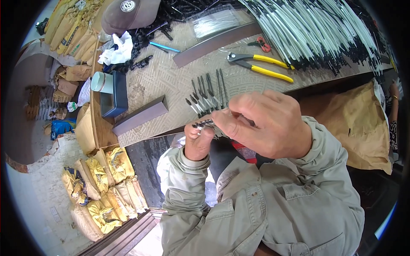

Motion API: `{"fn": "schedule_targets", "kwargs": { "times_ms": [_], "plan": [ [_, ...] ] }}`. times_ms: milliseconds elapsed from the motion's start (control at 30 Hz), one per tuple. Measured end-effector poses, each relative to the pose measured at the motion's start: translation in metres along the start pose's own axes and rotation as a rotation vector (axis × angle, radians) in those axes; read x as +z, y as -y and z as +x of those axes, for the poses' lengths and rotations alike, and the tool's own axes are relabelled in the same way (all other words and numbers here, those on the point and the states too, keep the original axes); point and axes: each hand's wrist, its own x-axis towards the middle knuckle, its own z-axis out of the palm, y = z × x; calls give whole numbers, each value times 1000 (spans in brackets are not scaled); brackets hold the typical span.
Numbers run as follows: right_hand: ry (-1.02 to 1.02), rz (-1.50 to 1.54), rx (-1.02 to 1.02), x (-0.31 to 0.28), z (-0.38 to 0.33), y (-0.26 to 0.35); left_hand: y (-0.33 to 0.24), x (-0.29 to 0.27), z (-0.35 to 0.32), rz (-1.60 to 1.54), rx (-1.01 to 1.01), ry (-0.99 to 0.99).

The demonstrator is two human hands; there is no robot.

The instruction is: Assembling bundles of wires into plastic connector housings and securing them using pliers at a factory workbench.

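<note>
Near the table's front edge, my left hand (197, 145) is closed around a small bunch of thin white rods with black ends (204, 123). My right hand (267, 123) is over and beside it, thumb and fingers pinched together at the bunch. Whatever is in that pinch is hidden behind the fingers. Just beyond my hands, more white rods with black tips (200, 99) lie side by side on the table. Two thin all-black rods (221, 87) are to their right. Farther back rest end-cutting pliers with yellow handles (270, 68).
A large pile of white rods with black ends (316, 34) covers the back right. Metal angle strips (215, 45) lie on the table (179, 81). At left are a dark blue box (114, 96) and a pale green cylinder (101, 82). A brown paper sack (350, 123) is at right.
</note>
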Motion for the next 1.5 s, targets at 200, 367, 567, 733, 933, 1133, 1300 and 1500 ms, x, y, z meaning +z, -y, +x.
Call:
{"fn": "schedule_targets", "kwargs": {
  "times_ms": [200,367,567,733,933,1133,1300,1500],
  "plan": [
    [-117,211,62,24,-12,-9,-2,7,3,57,75,-17],
    [-112,276,70,24,-14,-16,0,9,5,41,106,-56],
    [-22,153,28,8,-4,-11,4,1,1,17,70,-75],
    [-2,136,65,6,-8,-1,5,-9,-1,166,-55,-26],
    [-31,95,77,8,-7,9,18,-11,-9,108,64,-57],
    [-82,52,100,9,-9,13,22,-9,-11,63,50,-94],
    [-74,74,92,9,-6,10,25,-17,-6,326,109,-80],
    [-3,141,113,7,-7,8,18,-12,-7,251,74,-34]
  ]
}}
